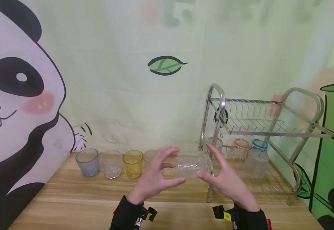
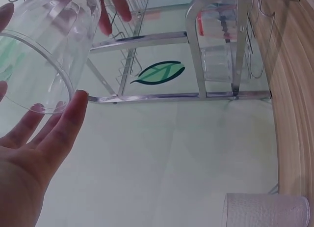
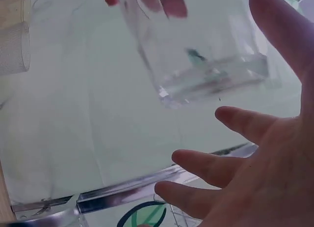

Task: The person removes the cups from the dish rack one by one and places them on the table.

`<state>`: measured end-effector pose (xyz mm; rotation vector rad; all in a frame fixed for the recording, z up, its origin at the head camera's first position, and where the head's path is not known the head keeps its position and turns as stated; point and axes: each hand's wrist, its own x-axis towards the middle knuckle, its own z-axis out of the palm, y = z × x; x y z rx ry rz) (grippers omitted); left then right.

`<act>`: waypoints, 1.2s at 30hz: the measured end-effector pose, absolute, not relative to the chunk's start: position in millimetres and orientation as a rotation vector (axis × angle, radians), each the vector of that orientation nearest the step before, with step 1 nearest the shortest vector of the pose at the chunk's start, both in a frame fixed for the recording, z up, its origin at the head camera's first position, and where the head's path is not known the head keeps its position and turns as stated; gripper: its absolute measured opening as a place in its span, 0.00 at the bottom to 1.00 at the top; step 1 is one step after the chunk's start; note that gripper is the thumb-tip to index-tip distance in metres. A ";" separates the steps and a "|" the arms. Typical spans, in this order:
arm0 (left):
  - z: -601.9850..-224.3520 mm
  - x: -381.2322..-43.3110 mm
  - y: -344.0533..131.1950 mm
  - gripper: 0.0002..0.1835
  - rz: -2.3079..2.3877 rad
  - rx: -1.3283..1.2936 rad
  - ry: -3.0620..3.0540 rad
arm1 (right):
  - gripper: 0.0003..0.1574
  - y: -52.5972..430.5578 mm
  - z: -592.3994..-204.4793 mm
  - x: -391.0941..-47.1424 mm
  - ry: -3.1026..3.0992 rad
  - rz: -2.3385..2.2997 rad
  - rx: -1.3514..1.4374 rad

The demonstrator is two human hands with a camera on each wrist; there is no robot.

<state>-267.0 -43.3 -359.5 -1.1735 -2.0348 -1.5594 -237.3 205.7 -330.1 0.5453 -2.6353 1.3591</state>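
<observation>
A clear drinking glass [image 1: 192,164] is held on its side in the air above the table, its rim to the left and its thick base to the right. My left hand [image 1: 156,174] grips it around the rim end; in the left wrist view the fingertips [image 2: 76,101] touch the glass edge. Around the base end, my right hand [image 1: 227,179] is spread wide. The right wrist view shows the right hand's fingers [image 3: 211,165] extended and apart from the glass [image 3: 206,50]; whether its thumb touches the base I cannot tell.
A two-tier metal dish rack [image 1: 270,132] stands at the right. Under its upper tier are an orange-rimmed glass [image 1: 239,150], a blue-rimmed glass [image 1: 258,145] and clear ones. Along the back left stand a bluish glass [image 1: 87,164], a clear glass [image 1: 112,166] and an amber glass [image 1: 133,166].
</observation>
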 end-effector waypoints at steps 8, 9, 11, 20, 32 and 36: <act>-359.8 -270.6 -59.7 0.44 -1.570 -1.034 -2.066 | 0.54 226.0 -327.0 -239.6 -2.732 1.316 0.369; -359.4 -270.7 -62.3 0.45 -1.573 -1.014 -2.067 | 0.54 228.7 -327.2 -240.4 -2.742 1.312 0.344; -357.1 -271.0 -66.7 0.45 -1.575 -0.983 -2.073 | 0.54 235.5 -328.2 -243.2 -2.752 1.308 0.297; -355.1 -275.6 -80.5 0.44 -1.665 -0.831 -2.142 | 0.54 289.5 -314.2 -273.2 -2.833 0.987 0.333; -351.6 -309.9 -89.0 0.41 -1.397 -0.876 -2.276 | 0.54 335.4 -312.3 -303.5 -2.993 0.618 0.292; -349.8 -324.8 -84.0 0.40 -1.244 -0.910 -2.430 | 0.55 343.9 -316.9 -313.6 -3.033 0.442 0.220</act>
